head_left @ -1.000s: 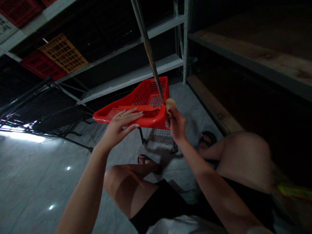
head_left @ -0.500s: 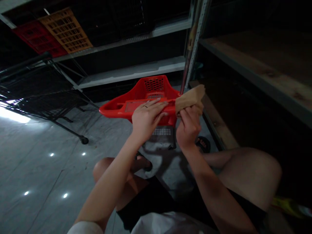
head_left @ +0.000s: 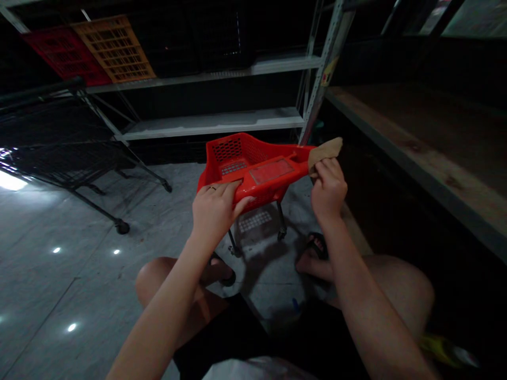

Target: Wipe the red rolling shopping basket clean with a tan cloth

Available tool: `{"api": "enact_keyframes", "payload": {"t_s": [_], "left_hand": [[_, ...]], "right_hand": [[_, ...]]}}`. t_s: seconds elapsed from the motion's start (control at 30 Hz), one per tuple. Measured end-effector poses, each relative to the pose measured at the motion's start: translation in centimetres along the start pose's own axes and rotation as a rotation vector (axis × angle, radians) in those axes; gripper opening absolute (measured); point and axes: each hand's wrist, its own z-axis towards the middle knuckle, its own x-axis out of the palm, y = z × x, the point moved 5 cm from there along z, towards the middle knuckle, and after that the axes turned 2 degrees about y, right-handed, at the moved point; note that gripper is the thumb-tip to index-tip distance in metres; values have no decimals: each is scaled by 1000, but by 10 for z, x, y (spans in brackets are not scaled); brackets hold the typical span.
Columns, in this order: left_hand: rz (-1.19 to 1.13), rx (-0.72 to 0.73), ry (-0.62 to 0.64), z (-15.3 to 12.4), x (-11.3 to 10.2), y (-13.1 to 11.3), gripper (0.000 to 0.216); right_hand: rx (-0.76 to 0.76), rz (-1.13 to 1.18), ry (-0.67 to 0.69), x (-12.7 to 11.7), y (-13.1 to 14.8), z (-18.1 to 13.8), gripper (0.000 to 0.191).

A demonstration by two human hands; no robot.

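Observation:
A small red plastic cart (head_left: 257,163) on thin wheeled legs stands on the floor in front of me. My left hand (head_left: 216,208) is closed around the cart's near rim at its left corner; a ring shows on one finger. My right hand (head_left: 328,187) pinches a tan piece of paper or cloth (head_left: 325,150) against the cart's right rim. My knees and sandalled feet sit just below the cart.
Metal shelving (head_left: 214,124) runs behind the cart, with an orange crate (head_left: 114,47) and a red crate (head_left: 65,55) up at the left. A black wire trolley (head_left: 71,158) stands left. A wooden shelf (head_left: 420,142) runs along the right. The floor is glossy grey tile.
The view has swung so the cart sits level. My left hand has gone from resting flat on the rim to gripping it. The tan piece stays in my right hand at the rim.

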Motion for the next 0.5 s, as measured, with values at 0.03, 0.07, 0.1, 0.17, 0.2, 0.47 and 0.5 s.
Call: {"api": "enact_keyframes", "payload": {"t_s": [0.03,0.07,0.1,0.17,0.2,0.47,0.5], "left_hand": [[23,7,-6,1,3,-3,56],[44,18,-9,4,7,-8,58],[60,30,-9,7,10,-12,59],[77,47,2,13,15,-18,61],[80,50,10,16,16,-20,61],[15,47,-27,16,20,-13,59],[4,50,-42,15,19,-12,58]], "right_hand": [[-6,-11,-14,3,11,-4,41],[-27,-14,-19,7,26,-10,41],[-63,-8,-10,11,43,-16,42],[-165,16,50,17,79,-28,43],[-221,25,92,19,94,-32,44],[-342,-78,252,15,55,4,40],[-296,-84,241,13,38,11,41]]}}
